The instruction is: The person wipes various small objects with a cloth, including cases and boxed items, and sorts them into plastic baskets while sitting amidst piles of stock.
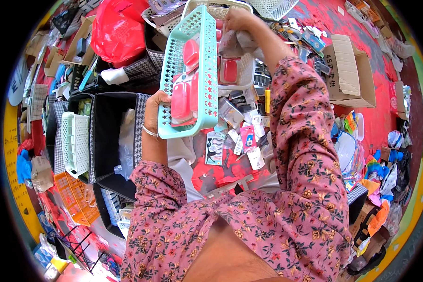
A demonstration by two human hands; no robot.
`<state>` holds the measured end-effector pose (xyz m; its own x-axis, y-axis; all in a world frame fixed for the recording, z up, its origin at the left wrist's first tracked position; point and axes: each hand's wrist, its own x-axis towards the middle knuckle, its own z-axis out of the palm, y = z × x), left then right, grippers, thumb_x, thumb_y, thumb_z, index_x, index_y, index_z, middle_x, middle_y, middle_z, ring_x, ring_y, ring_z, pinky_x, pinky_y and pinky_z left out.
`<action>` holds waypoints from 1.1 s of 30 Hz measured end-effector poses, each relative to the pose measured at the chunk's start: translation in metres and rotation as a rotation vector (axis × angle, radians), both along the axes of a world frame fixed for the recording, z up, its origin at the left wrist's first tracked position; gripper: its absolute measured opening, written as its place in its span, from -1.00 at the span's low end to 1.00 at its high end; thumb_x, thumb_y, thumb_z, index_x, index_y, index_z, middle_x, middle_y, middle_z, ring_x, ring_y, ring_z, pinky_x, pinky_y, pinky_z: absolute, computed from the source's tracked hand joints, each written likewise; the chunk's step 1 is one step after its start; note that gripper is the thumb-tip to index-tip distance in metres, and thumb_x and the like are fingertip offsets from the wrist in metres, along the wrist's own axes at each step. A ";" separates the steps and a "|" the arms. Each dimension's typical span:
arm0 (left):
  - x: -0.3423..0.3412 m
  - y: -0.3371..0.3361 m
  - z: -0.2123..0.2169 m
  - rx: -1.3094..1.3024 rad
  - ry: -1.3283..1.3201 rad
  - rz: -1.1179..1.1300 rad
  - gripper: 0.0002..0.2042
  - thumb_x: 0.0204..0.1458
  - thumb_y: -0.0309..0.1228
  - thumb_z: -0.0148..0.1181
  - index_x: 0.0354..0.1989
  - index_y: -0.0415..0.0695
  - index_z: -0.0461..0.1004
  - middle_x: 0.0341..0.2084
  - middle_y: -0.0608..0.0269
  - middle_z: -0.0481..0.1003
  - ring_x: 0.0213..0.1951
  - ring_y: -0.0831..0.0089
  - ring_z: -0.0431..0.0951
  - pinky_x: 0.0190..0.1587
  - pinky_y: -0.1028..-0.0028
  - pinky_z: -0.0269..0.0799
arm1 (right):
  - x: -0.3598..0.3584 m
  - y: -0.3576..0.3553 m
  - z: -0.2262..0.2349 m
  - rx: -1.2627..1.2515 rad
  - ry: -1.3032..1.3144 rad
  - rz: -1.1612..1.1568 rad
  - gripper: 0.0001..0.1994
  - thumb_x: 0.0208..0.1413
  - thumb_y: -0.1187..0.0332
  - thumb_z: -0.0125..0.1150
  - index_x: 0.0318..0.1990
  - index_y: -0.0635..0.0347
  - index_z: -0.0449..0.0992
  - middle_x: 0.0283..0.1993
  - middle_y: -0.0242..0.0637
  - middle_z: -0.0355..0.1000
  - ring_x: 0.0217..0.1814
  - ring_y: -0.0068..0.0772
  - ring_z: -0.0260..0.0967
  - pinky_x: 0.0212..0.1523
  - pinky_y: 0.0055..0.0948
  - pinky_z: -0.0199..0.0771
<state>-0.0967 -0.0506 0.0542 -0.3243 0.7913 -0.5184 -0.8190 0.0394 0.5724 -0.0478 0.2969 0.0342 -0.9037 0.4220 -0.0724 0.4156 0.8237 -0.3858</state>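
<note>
My left hand (pixel 154 110) is closed on the near left side of a mint-green plastic basket (pixel 210 70), which is long, tilted and pierced with star-shaped holes. Inside it lie several red-pink plastic cases (pixel 181 101) in clear wrapping. Farther off, my right hand (pixel 239 21) reaches over a cream plastic basket (pixel 246 75), its fingers curled on a greyish clear plastic bag (pixel 237 43). What the bag contains is unclear. Another red case (pixel 229 71) lies in the cream basket, partly behind the mint one.
Small packaged goods (pixel 215 148) and cards cover the red floor sheet before me. Black fabric boxes (pixel 110 136), a white-green basket (pixel 75 143) and an orange basket (pixel 75 197) stand left. A red plastic bag (pixel 120 33) sits far left, an open cardboard box (pixel 348 70) right.
</note>
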 end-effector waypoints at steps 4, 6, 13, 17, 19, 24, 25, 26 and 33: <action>0.019 0.013 0.023 -0.022 -0.009 0.043 -0.69 -0.33 -0.52 -0.11 -0.31 -0.36 0.34 -0.49 0.01 0.45 -0.49 0.26 0.48 -0.31 0.35 0.44 | 0.010 0.051 0.013 -0.356 0.392 0.020 -0.82 -0.36 0.39 0.15 -0.60 0.36 0.44 -0.63 -0.03 0.36 -0.54 -0.13 0.36 -0.52 -0.30 0.33; 0.021 0.015 0.026 -0.024 0.000 0.054 -0.72 -0.33 -0.53 -0.09 -0.36 -0.34 0.36 -0.52 0.05 0.46 -0.51 0.29 0.47 -0.34 0.38 0.44 | 0.027 0.060 0.033 -0.378 0.517 -0.125 -0.82 -0.34 0.38 0.14 -0.58 0.35 0.45 -0.60 -0.04 0.37 -0.52 -0.16 0.37 -0.50 -0.31 0.33; 0.017 0.014 0.020 0.032 -0.013 0.020 -0.69 -0.32 -0.54 -0.13 -0.30 -0.36 0.33 -0.47 0.00 0.45 -0.47 0.26 0.48 -0.30 0.37 0.44 | 0.078 0.037 0.067 -0.161 0.300 -0.163 -0.80 -0.28 0.34 0.13 -0.49 0.30 0.48 -0.50 -0.09 0.41 -0.45 -0.23 0.37 -0.44 -0.35 0.34; 0.015 0.009 0.021 0.057 -0.027 0.014 -0.65 -0.30 -0.54 -0.15 -0.24 -0.35 0.30 -0.43 -0.02 0.45 -0.42 0.24 0.49 -0.25 0.34 0.43 | 0.054 0.001 0.040 -0.077 0.131 -0.114 -0.79 -0.24 0.32 0.12 -0.44 0.27 0.50 -0.44 -0.13 0.44 -0.41 -0.27 0.37 -0.41 -0.37 0.34; 0.011 0.008 0.016 0.090 -0.039 -0.020 -0.64 -0.30 -0.54 -0.15 -0.22 -0.34 0.30 -0.41 -0.02 0.45 -0.41 0.24 0.49 -0.23 0.34 0.43 | 0.039 -0.007 0.022 -0.161 0.134 -0.154 -0.78 -0.23 0.32 0.11 -0.41 0.26 0.51 -0.41 -0.14 0.45 -0.39 -0.29 0.37 -0.39 -0.38 0.35; 0.014 0.013 0.019 0.065 -0.020 -0.005 -0.65 -0.30 -0.54 -0.15 -0.24 -0.36 0.30 -0.44 -0.02 0.45 -0.43 0.25 0.49 -0.25 0.35 0.43 | 0.024 -0.027 -0.009 -0.189 0.059 -0.177 -0.72 -0.18 0.30 0.02 -0.35 0.31 0.49 -0.32 -0.08 0.43 -0.30 -0.21 0.38 -0.30 -0.29 0.37; 0.012 0.007 0.021 0.051 -0.008 0.023 -0.65 -0.30 -0.54 -0.15 -0.24 -0.37 0.30 -0.45 -0.01 0.45 -0.44 0.25 0.49 -0.26 0.36 0.43 | 0.024 -0.043 0.012 -0.142 -0.001 -0.247 -0.72 -0.20 0.31 0.02 -0.32 0.25 0.50 -0.26 -0.12 0.43 -0.22 -0.22 0.38 -0.25 -0.29 0.37; 0.010 0.006 0.017 0.064 -0.039 0.008 -0.64 -0.31 -0.53 -0.15 -0.24 -0.39 0.30 -0.44 -0.05 0.45 -0.43 0.22 0.49 -0.25 0.34 0.43 | 0.030 -0.050 0.026 -0.085 -0.064 -0.333 -0.71 -0.22 0.32 0.03 -0.28 0.19 0.51 -0.20 -0.16 0.43 -0.13 -0.23 0.38 -0.20 -0.28 0.37; 0.016 0.012 0.020 0.085 -0.092 -0.005 -0.62 -0.32 -0.51 -0.14 -0.24 -0.43 0.30 -0.43 -0.12 0.45 -0.43 0.14 0.49 -0.24 0.28 0.44 | 0.046 -0.104 0.002 0.048 -0.470 0.140 -0.67 -0.29 0.24 0.17 -0.29 0.17 0.51 -0.21 -0.18 0.43 -0.14 -0.24 0.39 -0.22 -0.30 0.40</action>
<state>-0.0807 -0.0391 0.0746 -0.2746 0.8348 -0.4772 -0.8682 -0.0020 0.4962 -0.0016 0.1934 0.0361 -0.8262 0.3114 -0.4695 0.4194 0.8964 -0.1436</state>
